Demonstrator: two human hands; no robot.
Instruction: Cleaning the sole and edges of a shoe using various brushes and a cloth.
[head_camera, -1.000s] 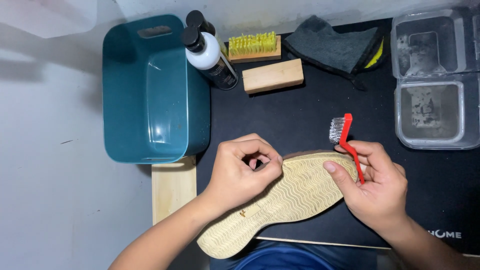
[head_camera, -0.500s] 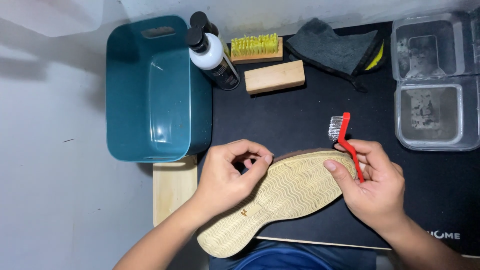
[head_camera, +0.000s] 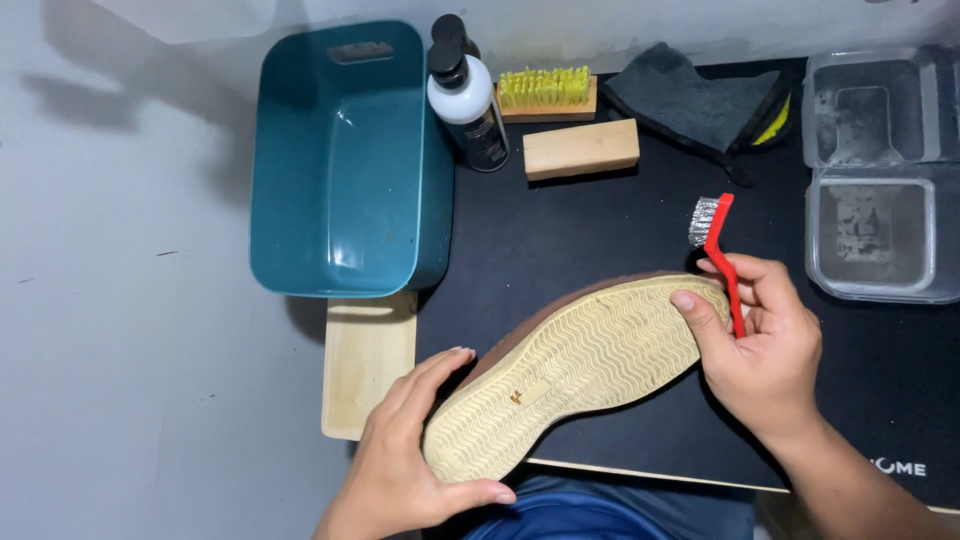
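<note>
Overhead, both hands (head_camera: 400, 465) (head_camera: 765, 340) grip upturned shoe (head_camera: 575, 370).

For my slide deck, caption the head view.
Both hands, left and right, hold an upturned shoe; right grips a red brush.

The shoe sole (head_camera: 575, 370) is showing ridged, matt tan rubber, the small brush (head_camera: 716, 250) a glossy red plastic handle with metal bristles, the tub (head_camera: 345, 160) at 11 o'clock smooth glossy teal plastic.

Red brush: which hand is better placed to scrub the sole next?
Right. The right hand already holds the red brush, bristles just past the toe of the shoe, thumb on the sole. The left hand is occupied cupping the heel end, steadying the shoe sole-up.
</note>
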